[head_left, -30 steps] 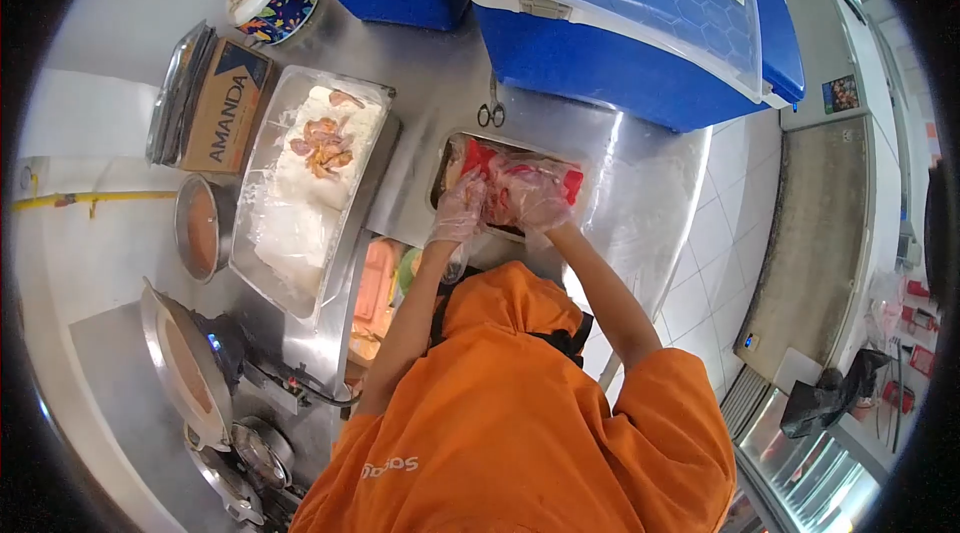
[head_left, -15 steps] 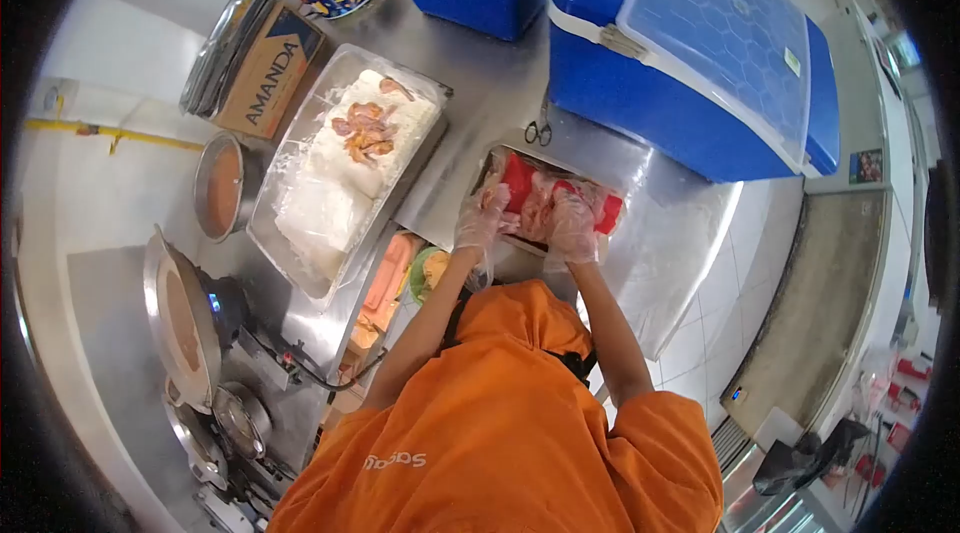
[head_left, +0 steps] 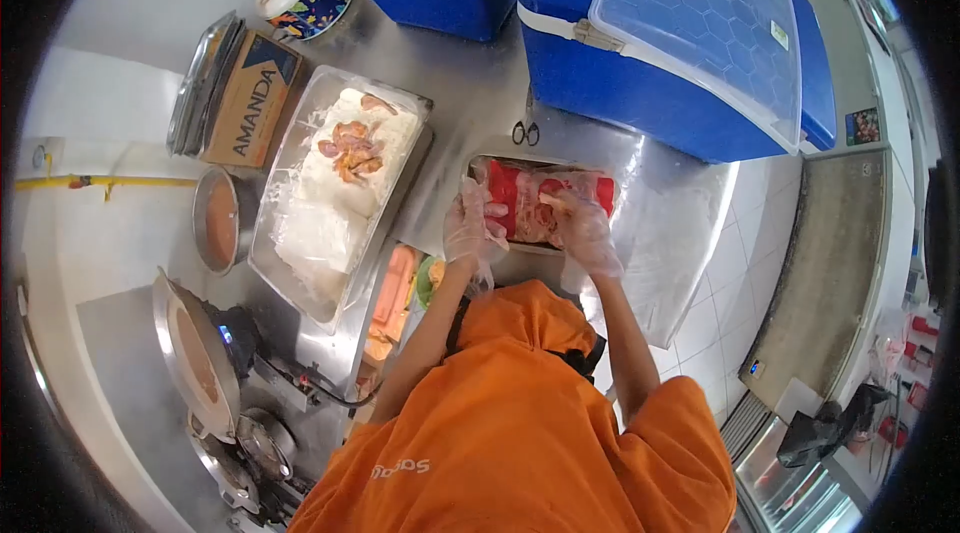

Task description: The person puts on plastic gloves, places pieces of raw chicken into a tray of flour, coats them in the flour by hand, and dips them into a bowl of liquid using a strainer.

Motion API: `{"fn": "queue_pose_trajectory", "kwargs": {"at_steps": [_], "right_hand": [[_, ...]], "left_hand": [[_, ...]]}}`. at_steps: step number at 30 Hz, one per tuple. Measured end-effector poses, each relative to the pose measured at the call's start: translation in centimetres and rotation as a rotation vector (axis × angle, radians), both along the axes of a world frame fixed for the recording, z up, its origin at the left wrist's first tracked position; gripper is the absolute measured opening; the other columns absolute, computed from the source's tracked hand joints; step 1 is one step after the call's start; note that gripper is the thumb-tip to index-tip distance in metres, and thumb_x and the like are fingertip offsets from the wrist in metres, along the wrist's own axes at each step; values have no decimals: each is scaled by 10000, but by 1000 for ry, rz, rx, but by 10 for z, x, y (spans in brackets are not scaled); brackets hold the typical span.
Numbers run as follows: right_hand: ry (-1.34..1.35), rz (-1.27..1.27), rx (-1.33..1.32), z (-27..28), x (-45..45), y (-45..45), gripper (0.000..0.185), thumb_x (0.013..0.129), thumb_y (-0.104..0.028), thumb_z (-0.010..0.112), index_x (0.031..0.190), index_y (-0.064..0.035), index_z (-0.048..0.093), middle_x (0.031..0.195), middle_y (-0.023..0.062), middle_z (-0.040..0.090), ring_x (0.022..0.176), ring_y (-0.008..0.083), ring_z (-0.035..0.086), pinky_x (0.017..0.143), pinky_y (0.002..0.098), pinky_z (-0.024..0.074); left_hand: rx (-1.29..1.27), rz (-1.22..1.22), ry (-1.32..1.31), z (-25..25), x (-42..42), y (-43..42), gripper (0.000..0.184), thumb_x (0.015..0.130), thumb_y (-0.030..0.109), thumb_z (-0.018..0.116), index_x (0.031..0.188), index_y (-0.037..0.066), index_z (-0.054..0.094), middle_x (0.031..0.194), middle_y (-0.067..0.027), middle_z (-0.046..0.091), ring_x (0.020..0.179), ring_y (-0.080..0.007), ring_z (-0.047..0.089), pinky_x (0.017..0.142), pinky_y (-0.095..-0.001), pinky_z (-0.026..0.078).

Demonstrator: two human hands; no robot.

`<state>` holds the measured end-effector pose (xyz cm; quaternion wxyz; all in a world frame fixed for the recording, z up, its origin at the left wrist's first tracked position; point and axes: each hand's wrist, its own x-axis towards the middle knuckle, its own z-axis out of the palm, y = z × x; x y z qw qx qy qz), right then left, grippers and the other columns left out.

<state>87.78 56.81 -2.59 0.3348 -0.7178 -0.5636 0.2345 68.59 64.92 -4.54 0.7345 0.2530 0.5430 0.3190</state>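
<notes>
A red and clear plastic bag [head_left: 533,203] with raw meat in it lies in a metal tray [head_left: 480,161] on the steel counter. My left hand [head_left: 470,231], in a clear plastic glove, is at the bag's left end with its fingers apart, the thumb side by the red plastic. At the bag's right part is my right hand [head_left: 585,231], also gloved, its fingers bent together over the middle of the bag; what they pinch is too small to make out. Scissors [head_left: 525,134] lie just behind the tray.
Left of the bag, a large tray [head_left: 262,251] holds white flour and several meat pieces. Blue coolers [head_left: 640,83] stand behind. A cardboard box [head_left: 250,103], a metal bowl [head_left: 217,220] and a wide pan [head_left: 195,353] are further left.
The view has shifted. More of the bag's red and clear plastic shows between my hands. My left hand's fingers have spread off the bag's left end, and my right hand has lifted slightly.
</notes>
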Motion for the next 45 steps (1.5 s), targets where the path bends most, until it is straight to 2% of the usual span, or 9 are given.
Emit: {"fn": "queue_pose_trajectory", "kwargs": {"at_steps": [2, 5, 13, 21, 32, 38, 41, 43, 45], "right_hand": [[464, -182, -389, 40, 3, -10, 310, 902, -160, 610, 1146, 29, 639, 1105, 108, 651, 942, 151, 640, 831, 306, 513], [1183, -172, -41, 121, -5, -21, 364, 939, -149, 566, 1238, 58, 577, 1180, 120, 627, 1081, 173, 597, 925, 308, 475], [774, -205, 517, 244, -46, -28, 339, 917, -66, 564, 1231, 60, 573, 1208, 173, 634, 1068, 265, 637, 900, 335, 499], [532, 204, 610, 244, -64, -10, 321, 903, -44, 564, 1210, 47, 588, 1188, 183, 643, 1045, 284, 646, 884, 342, 508], [455, 223, 548, 209, -59, -2, 302, 885, -15, 564, 1180, 28, 609, 1162, 197, 654, 1015, 309, 659, 863, 350, 520], [359, 150, 355, 153, -46, -26, 295, 875, 1, 564, 1164, 18, 621, 1147, 204, 660, 998, 323, 666, 851, 355, 527], [190, 6, 165, 60, -20, -34, 292, 846, 41, 561, 1122, -11, 642, 1110, 212, 664, 958, 349, 668, 824, 366, 537], [158, -50, 131, 21, -6, -38, 297, 829, 66, 545, 1081, -40, 661, 1074, 206, 671, 936, 369, 668, 802, 376, 544], [208, -87, 186, 13, 1, -30, 285, 846, 49, 522, 1075, -47, 663, 1065, 185, 681, 960, 365, 665, 806, 378, 542]], "left_hand": [[8, -43, -8, 41, 9, -7, 397, 975, 352, 566, 1179, 13, 547, 934, -104, 666, 529, -145, 550, 479, -296, 483], [86, -263, 144, 170, 46, -13, 368, 958, 287, 606, 1217, 25, 583, 1039, -36, 639, 703, -93, 556, 628, -239, 475], [556, -186, -37, 290, 47, -56, 438, 945, 309, 596, 1251, -2, 560, 1077, -54, 626, 896, -117, 597, 786, -268, 474], [423, -29, -145, 286, 62, -51, 397, 977, 296, 546, 1259, 16, 548, 1021, -39, 623, 846, -108, 591, 749, -259, 486], [99, 328, -224, 268, 76, -38, 349, 1020, 277, 477, 1270, 40, 532, 944, -19, 620, 777, -97, 581, 697, -246, 504], [323, 152, -278, 171, 8, 10, 228, 1034, 290, 436, 1084, 92, 537, 790, 12, 545, 739, -98, 565, 597, -243, 479], [333, 501, -342, 98, -84, 85, 206, 988, 328, 508, 994, 122, 523, 809, 0, 557, 756, -115, 559, 621, -287, 474], [768, 432, 330, 34, -153, 144, 292, 940, 376, 570, 998, 90, 561, 912, -44, 623, 830, -175, 601, 767, -358, 496], [601, 372, 496, 19, -176, 158, 380, 926, 409, 580, 1070, 58, 586, 1006, -74, 640, 930, -203, 608, 867, -371, 472]]}}
